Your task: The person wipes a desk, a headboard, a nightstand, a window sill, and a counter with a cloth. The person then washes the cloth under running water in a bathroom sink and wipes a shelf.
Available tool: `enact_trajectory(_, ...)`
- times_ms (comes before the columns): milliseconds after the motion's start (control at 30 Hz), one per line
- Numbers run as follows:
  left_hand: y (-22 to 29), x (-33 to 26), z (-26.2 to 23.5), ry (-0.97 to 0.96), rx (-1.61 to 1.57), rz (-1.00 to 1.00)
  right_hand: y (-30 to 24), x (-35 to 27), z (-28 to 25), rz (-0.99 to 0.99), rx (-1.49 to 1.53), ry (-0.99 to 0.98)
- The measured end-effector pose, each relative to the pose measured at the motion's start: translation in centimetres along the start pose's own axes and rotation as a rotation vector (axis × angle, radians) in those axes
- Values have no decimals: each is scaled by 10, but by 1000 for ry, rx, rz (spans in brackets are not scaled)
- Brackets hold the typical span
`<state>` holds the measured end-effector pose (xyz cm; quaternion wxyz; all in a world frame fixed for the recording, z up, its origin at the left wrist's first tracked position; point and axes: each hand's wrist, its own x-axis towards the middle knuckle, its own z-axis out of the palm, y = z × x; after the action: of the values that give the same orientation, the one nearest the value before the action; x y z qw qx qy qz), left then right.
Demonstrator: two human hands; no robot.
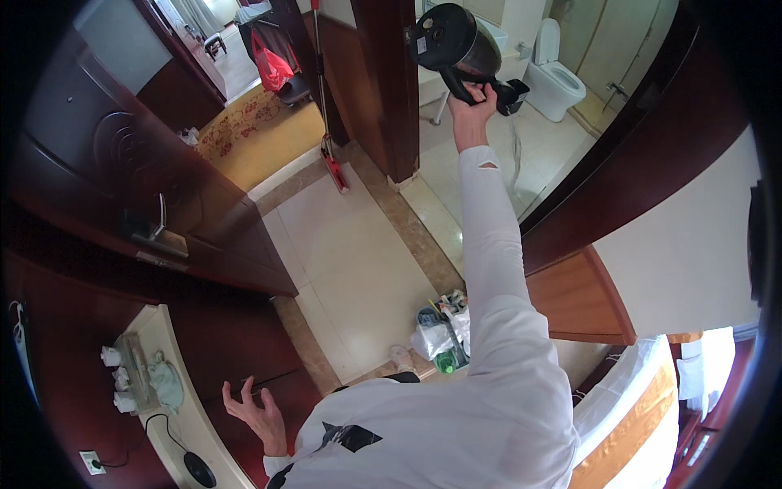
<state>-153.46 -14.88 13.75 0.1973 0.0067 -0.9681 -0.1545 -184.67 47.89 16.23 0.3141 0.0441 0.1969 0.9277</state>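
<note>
My right hand (472, 110) reaches forward through the bathroom doorway, closed on the black handle of an electric kettle (476, 59). The kettle is tipped over, its black base up and its dark see-through body slanting down. Its black lid (511, 96) hangs open beside my fingers. A thin clear streak, like water, shows below the lid against the bathroom floor. At the lower left my left hand (259, 414) is held in the air with its fingers apart, nothing in it. Nearest to it is a pale shelf (191, 411) with a round black kettle base (198, 470) and its cord.
A white toilet (556, 77) stands in the bathroom. By my feet is a basket of cleaning supplies (444, 334) with a green bottle. A dark door (122, 163) stands ajar on the left. A red-headed mop (332, 167) leans past it. Cups (122, 379) sit on the shelf.
</note>
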Motion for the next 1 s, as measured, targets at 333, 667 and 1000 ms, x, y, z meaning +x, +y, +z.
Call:
enact_trajectory(333,0,-5,4,-49,38,-73,-9,17,-17,-62,38,83)
enact_trajectory(667,-9,-17,5,-31,-47,-87,-26,-22,-55,-49,-19,121)
enact_trajectory(1000,-50,-51,6,7,-156,-148,41,-161,-71,163,-1267,162)
